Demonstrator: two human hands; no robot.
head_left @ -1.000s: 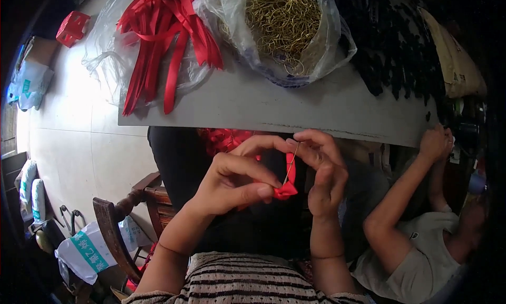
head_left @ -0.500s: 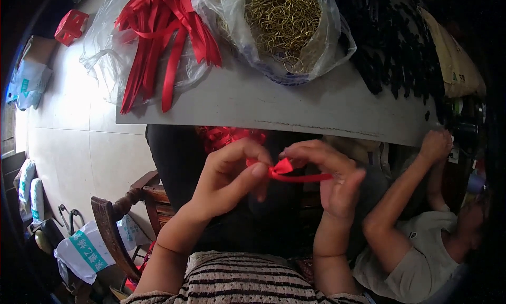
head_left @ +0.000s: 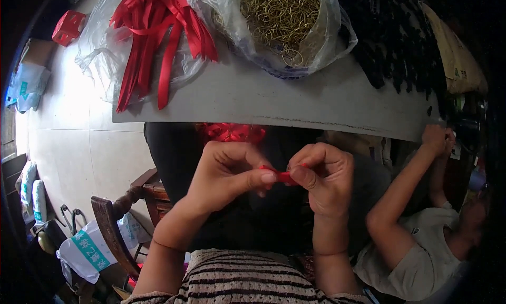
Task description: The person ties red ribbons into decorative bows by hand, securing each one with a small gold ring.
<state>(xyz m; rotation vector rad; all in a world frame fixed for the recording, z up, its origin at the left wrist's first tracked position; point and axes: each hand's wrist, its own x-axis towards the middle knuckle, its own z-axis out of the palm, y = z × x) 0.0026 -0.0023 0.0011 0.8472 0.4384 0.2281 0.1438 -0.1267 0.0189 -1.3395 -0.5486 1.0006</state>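
Note:
A short red ribbon [head_left: 285,177] stretches between my hands, below the table's near edge. My left hand [head_left: 224,172] is closed on one end in a pinch of thumb and fingers. The other end is pinched between the thumb and curled fingers of my right hand [head_left: 331,177]. My fingertips cover much of the ribbon, so any knot in it is hidden. Beyond my left hand, shiny red ribbon pieces [head_left: 232,132] lie partly under the table edge.
The grey table [head_left: 221,101] bears long red ribbons [head_left: 138,67], a clear plastic bag [head_left: 337,46] of gold-coloured rings [head_left: 279,19] and black strips [head_left: 398,56]. A wooden chair [head_left: 108,225] stands at left. At right, a co-worker's hands [head_left: 437,139] work near the table corner.
My right hand has drawn its fingers in and now pinches the ribbon. The loop that stood out between my hands has become a short, straight stretch.

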